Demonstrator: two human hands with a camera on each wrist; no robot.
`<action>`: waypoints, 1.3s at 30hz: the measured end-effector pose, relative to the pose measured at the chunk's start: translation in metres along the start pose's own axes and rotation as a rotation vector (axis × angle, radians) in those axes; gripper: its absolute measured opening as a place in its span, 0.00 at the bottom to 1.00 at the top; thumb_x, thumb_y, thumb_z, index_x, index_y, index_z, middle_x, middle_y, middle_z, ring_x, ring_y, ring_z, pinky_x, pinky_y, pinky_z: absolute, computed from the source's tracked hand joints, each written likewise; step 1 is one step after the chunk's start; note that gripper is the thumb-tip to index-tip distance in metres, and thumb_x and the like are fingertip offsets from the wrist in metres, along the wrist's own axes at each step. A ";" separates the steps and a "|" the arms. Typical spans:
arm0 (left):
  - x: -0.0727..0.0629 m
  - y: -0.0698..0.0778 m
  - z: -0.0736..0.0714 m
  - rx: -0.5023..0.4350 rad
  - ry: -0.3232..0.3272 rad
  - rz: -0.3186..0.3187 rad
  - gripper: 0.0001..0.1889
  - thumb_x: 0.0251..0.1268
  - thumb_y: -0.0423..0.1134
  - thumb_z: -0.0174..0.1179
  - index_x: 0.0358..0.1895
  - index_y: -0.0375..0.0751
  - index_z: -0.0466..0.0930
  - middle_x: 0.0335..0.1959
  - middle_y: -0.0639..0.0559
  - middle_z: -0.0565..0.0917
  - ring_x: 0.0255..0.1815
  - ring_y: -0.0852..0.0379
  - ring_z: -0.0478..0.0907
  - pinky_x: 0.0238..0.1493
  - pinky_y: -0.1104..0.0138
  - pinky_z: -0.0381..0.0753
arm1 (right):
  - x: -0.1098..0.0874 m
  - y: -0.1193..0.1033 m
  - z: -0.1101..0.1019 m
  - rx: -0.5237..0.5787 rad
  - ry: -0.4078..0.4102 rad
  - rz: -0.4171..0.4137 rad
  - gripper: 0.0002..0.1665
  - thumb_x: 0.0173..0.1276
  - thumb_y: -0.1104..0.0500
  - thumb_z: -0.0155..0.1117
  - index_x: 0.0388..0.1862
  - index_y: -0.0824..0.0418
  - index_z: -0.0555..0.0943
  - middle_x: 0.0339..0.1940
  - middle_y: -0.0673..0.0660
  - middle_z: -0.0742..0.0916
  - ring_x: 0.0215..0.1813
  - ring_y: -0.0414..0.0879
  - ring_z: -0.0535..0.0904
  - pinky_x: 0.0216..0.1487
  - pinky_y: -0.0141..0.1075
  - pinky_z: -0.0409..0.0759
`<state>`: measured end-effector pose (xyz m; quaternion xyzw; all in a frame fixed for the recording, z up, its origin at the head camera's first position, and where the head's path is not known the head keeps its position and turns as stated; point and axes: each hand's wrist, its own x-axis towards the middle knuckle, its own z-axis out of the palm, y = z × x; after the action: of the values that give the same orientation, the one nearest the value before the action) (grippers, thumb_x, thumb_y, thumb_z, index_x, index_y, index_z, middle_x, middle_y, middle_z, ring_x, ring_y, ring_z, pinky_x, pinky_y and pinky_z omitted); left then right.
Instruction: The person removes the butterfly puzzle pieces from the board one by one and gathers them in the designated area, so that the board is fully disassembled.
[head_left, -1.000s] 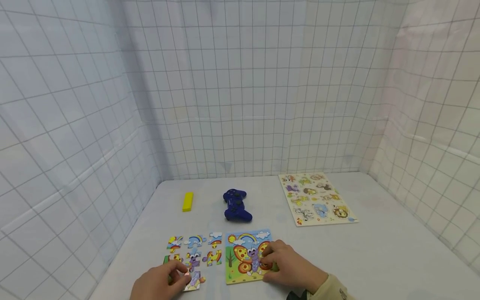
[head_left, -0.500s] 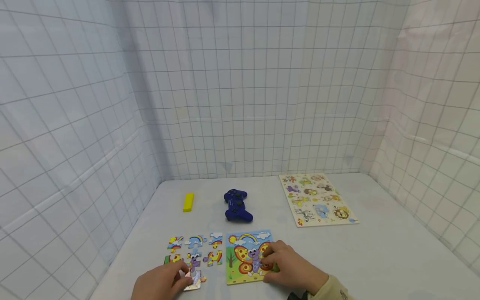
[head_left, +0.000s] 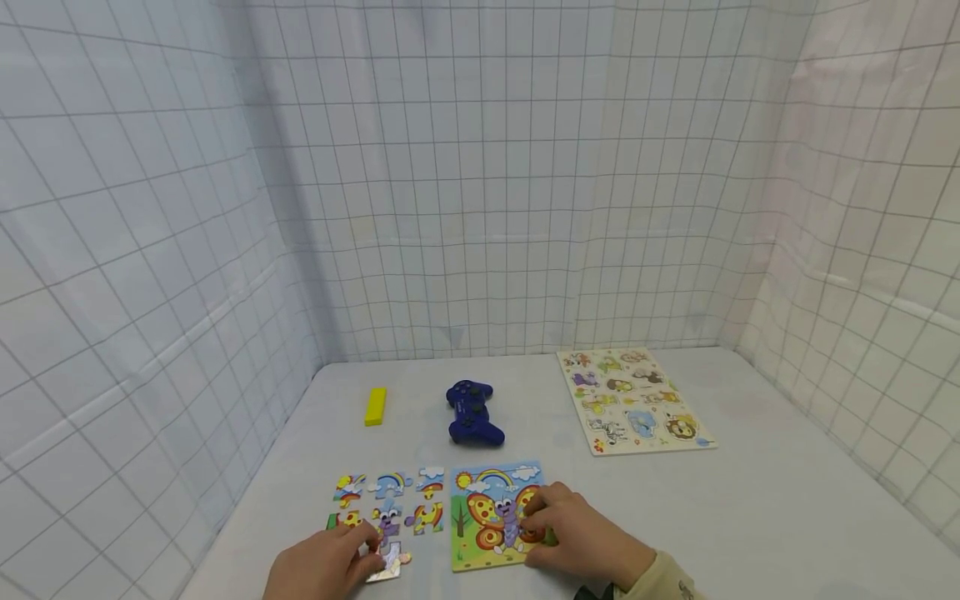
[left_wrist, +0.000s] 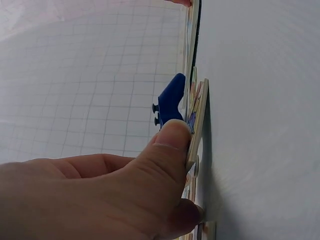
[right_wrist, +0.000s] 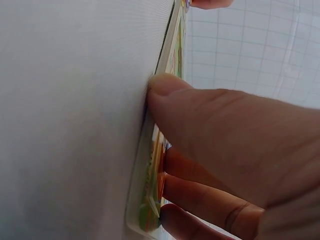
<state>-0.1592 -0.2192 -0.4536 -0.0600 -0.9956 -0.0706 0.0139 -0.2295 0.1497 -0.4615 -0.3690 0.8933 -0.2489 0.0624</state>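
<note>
My left hand is at the lower left, its thumb and index finger at a jigsaw piece in the bottom row of loose pieces. In the left wrist view the thumb presses that piece, whose edge stands slightly off the table. The hand covers part of the bottom row. Beside these pieces lies a square butterfly puzzle board. My right hand holds the board's right side. Seen from the right wrist, its thumb rests along the board's edge while bent fingers touch the picture face.
More loose jigsaw pieces lie in rows left of the board. Farther back are a blue game controller and a yellow block. An animal puzzle board lies at the back right. Gridded white sheets wall in the table.
My left hand has shifted slightly to the right, its thumb and index finger moving over the bottom-row piece. The right hand and the butterfly board have stayed in place.
</note>
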 end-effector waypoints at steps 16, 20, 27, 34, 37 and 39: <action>0.000 0.003 0.000 0.076 0.012 0.006 0.13 0.60 0.59 0.70 0.33 0.67 0.74 0.21 0.65 0.68 0.21 0.65 0.62 0.24 0.68 0.63 | 0.000 -0.002 0.000 0.004 0.005 -0.004 0.21 0.66 0.45 0.74 0.55 0.50 0.89 0.56 0.41 0.80 0.59 0.38 0.71 0.60 0.40 0.75; 0.001 0.005 -0.001 0.104 0.008 0.008 0.13 0.59 0.60 0.70 0.32 0.67 0.73 0.21 0.65 0.68 0.21 0.64 0.62 0.24 0.67 0.64 | 0.000 -0.003 0.000 0.002 -0.001 0.006 0.22 0.65 0.45 0.75 0.55 0.50 0.89 0.55 0.40 0.80 0.59 0.37 0.71 0.60 0.40 0.75; 0.003 0.007 -0.003 0.157 0.005 0.013 0.14 0.58 0.63 0.70 0.34 0.66 0.75 0.21 0.65 0.69 0.21 0.64 0.63 0.24 0.67 0.65 | 0.001 -0.001 0.000 -0.006 0.001 0.007 0.21 0.65 0.44 0.75 0.55 0.49 0.89 0.55 0.39 0.80 0.59 0.37 0.71 0.60 0.41 0.75; 0.003 0.015 -0.009 0.200 0.047 0.023 0.17 0.57 0.63 0.70 0.38 0.60 0.79 0.24 0.64 0.68 0.21 0.64 0.63 0.22 0.67 0.66 | 0.003 0.001 0.002 -0.005 0.003 0.000 0.22 0.64 0.44 0.75 0.55 0.50 0.89 0.54 0.39 0.80 0.58 0.37 0.71 0.59 0.40 0.74; 0.006 0.031 -0.012 0.170 0.088 0.046 0.16 0.60 0.62 0.70 0.41 0.59 0.81 0.25 0.65 0.71 0.22 0.66 0.64 0.23 0.68 0.70 | 0.002 0.000 0.002 -0.012 0.001 0.000 0.21 0.64 0.44 0.75 0.54 0.49 0.89 0.54 0.39 0.80 0.58 0.37 0.71 0.59 0.40 0.74; 0.010 0.045 -0.014 0.096 0.125 0.110 0.14 0.62 0.58 0.70 0.43 0.58 0.82 0.26 0.67 0.73 0.23 0.68 0.65 0.24 0.69 0.72 | 0.002 -0.001 0.001 -0.015 0.001 0.006 0.21 0.64 0.44 0.75 0.53 0.49 0.89 0.54 0.39 0.80 0.58 0.37 0.71 0.59 0.40 0.74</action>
<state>-0.1632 -0.1761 -0.4333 -0.1094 -0.9902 -0.0253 0.0829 -0.2303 0.1477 -0.4618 -0.3668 0.8961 -0.2424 0.0600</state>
